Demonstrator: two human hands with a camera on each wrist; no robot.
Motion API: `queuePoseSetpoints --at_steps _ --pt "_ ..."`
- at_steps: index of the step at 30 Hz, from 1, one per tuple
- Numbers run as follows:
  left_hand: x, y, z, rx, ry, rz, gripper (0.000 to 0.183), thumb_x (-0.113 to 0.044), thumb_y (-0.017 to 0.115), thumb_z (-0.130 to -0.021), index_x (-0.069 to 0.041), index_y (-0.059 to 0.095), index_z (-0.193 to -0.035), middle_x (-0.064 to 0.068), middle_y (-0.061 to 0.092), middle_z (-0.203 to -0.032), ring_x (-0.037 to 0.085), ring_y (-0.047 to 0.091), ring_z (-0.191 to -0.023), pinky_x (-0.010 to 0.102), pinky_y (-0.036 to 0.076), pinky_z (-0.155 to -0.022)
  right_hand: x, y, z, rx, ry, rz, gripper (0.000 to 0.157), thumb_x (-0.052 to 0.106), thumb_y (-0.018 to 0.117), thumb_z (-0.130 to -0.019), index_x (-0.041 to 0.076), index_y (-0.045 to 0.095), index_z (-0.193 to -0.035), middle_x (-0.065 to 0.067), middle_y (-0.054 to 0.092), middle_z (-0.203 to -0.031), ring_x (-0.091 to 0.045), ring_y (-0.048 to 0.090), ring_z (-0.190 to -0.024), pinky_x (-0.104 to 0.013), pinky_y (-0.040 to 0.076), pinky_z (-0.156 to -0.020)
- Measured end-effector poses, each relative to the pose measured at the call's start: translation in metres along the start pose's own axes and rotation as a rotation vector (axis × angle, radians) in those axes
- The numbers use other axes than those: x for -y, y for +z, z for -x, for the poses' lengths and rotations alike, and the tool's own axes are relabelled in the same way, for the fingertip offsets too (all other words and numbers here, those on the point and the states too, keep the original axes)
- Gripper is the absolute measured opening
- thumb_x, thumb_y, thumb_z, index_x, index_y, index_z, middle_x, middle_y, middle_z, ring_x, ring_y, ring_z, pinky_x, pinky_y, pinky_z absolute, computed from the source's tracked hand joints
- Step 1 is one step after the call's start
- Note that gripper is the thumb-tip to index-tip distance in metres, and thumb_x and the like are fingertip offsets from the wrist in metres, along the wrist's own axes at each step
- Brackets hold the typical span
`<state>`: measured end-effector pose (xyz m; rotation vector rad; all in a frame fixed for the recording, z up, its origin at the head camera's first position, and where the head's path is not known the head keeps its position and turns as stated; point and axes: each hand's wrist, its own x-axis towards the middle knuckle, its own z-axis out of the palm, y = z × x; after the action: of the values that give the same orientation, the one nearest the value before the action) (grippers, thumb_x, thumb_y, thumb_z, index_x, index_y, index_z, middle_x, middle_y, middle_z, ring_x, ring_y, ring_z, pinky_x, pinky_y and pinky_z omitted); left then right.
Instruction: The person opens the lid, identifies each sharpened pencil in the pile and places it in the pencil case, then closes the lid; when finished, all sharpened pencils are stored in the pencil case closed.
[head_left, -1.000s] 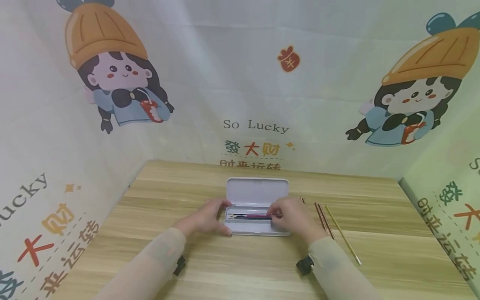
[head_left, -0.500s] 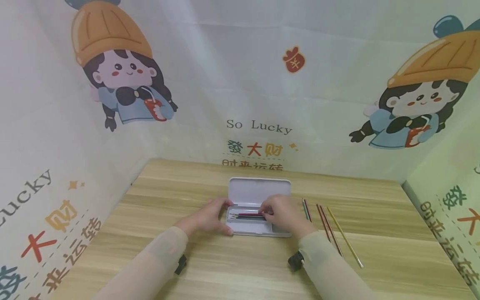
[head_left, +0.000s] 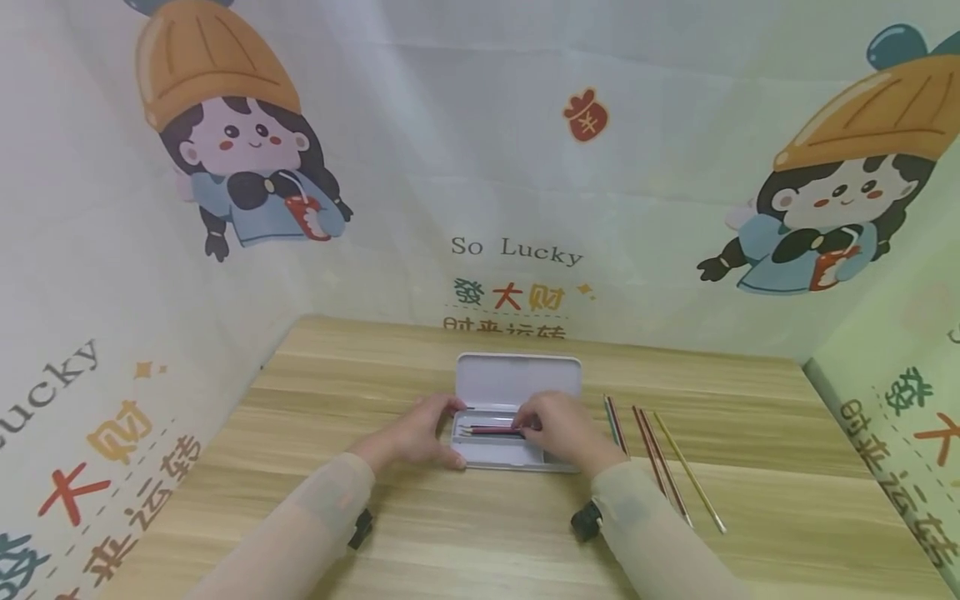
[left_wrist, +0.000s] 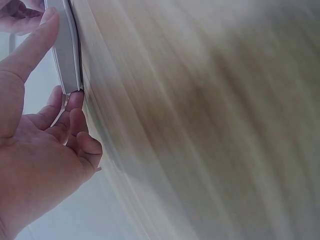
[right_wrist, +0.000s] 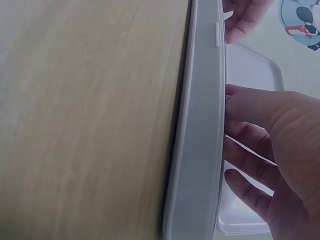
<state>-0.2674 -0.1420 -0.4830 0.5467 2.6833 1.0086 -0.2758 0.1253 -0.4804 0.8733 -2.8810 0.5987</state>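
A white pencil case (head_left: 517,381) stands with its lid raised near the table's middle. My left hand (head_left: 416,433) holds its left end, thumb on the front corner and fingers behind; the left wrist view shows the thumb pressing the wall of the case (left_wrist: 65,55). Several pencils (head_left: 489,431), one dark red on top, lie in the rear compartment with their tips to the left. My right hand (head_left: 561,427) reaches inside and pinches the pencils near their right part. In the right wrist view its fingertips are hidden behind the front wall (right_wrist: 200,125).
To the right of the case, a green pencil and a dark one (head_left: 615,423) lie side by side. Beyond them are reddish-brown pencils (head_left: 660,458) and a yellow pencil (head_left: 690,472) on the wooden table (head_left: 450,533). A printed cloth (head_left: 405,167) hangs behind.
My right hand has shifted left along the pencils inside the case, uncovering the green pencil beside it. The dark red pencil has moved slightly toward the front. My left hand keeps its hold.
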Motion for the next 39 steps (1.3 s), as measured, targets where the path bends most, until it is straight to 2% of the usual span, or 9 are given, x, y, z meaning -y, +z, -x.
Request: queuePoseSetpoints --at_steps 8,16,20,23,28,30,34,39 --pt "-0.001 -0.002 0.001 -0.005 -0.011 0.013 0.087 -0.021 0.098 -0.062 -0.006 0.056 -0.137 0.014 0.061 -0.134 0.035 0.05 -0.131 0.056 0.037 -0.119 0.002 -0.004 0.004 -0.011 -0.003 -0.022 0.009 0.011 0.08 -0.086 0.016 0.081 -0.094 0.005 0.074 -0.089 -0.011 0.066 -0.083 -0.033 0.058 -0.081" --pt "-0.001 -0.001 0.0 0.004 0.002 0.01 0.088 -0.022 0.098 -0.064 -0.005 0.055 -0.138 0.014 0.06 -0.135 0.036 0.05 -0.132 0.056 0.037 -0.119 -0.01 -0.007 0.024 -0.135 -0.073 -0.028 0.011 0.009 0.08 -0.086 0.014 0.08 -0.096 0.004 0.074 -0.088 -0.012 0.066 -0.081 -0.031 0.057 -0.077" --pt "-0.001 -0.001 -0.001 0.003 -0.002 0.0 0.087 -0.024 0.098 -0.065 -0.005 0.055 -0.139 0.015 0.059 -0.136 0.036 0.048 -0.134 0.055 0.036 -0.12 -0.016 -0.012 0.04 -0.189 -0.026 -0.074 0.017 0.007 0.078 -0.086 0.015 0.08 -0.1 0.003 0.074 -0.094 -0.014 0.067 -0.087 -0.035 0.057 -0.081" --pt "0.0 -0.002 -0.002 0.003 0.004 -0.002 0.086 -0.024 0.098 -0.065 -0.005 0.055 -0.138 0.015 0.059 -0.136 0.036 0.048 -0.134 0.055 0.036 -0.12 -0.022 -0.017 0.052 -0.196 0.028 -0.111 0.019 0.006 0.077 -0.086 0.014 0.079 -0.102 0.001 0.075 -0.1 -0.016 0.067 -0.091 -0.038 0.058 -0.083" --pt "-0.001 -0.002 -0.002 0.001 0.015 0.002 0.085 -0.022 0.098 -0.065 -0.003 0.055 -0.137 0.016 0.06 -0.134 0.037 0.05 -0.132 0.056 0.037 -0.12 -0.036 -0.025 0.069 -0.217 0.078 -0.079 0.017 0.01 0.078 -0.086 0.013 0.08 -0.103 -0.006 0.077 -0.114 -0.022 0.071 -0.098 -0.043 0.06 -0.087" --pt "-0.001 -0.002 -0.002 0.002 0.016 0.0 0.085 -0.022 0.098 -0.065 -0.003 0.055 -0.137 0.015 0.06 -0.134 0.036 0.05 -0.132 0.056 0.037 -0.119 -0.041 -0.028 0.075 -0.228 0.091 -0.061 0.016 0.012 0.079 -0.087 0.013 0.08 -0.103 -0.007 0.077 -0.115 -0.022 0.071 -0.096 -0.043 0.06 -0.086" --pt "-0.002 -0.002 -0.002 0.002 0.017 0.0 0.086 -0.022 0.098 -0.065 -0.003 0.055 -0.137 0.016 0.06 -0.134 0.037 0.05 -0.132 0.056 0.036 -0.12 -0.05 -0.034 0.084 -0.23 0.118 -0.078 0.016 0.01 0.079 -0.087 0.011 0.08 -0.103 -0.006 0.078 -0.105 -0.019 0.069 -0.087 -0.04 0.06 -0.079" --pt "-0.002 -0.001 -0.001 0.004 0.016 0.0 0.086 -0.022 0.098 -0.065 -0.003 0.055 -0.137 0.016 0.06 -0.134 0.037 0.05 -0.132 0.056 0.036 -0.12 -0.055 -0.042 0.093 -0.196 0.192 -0.066 0.017 0.008 0.077 -0.088 0.012 0.079 -0.104 -0.011 0.077 -0.109 -0.025 0.071 -0.092 -0.047 0.061 -0.082"
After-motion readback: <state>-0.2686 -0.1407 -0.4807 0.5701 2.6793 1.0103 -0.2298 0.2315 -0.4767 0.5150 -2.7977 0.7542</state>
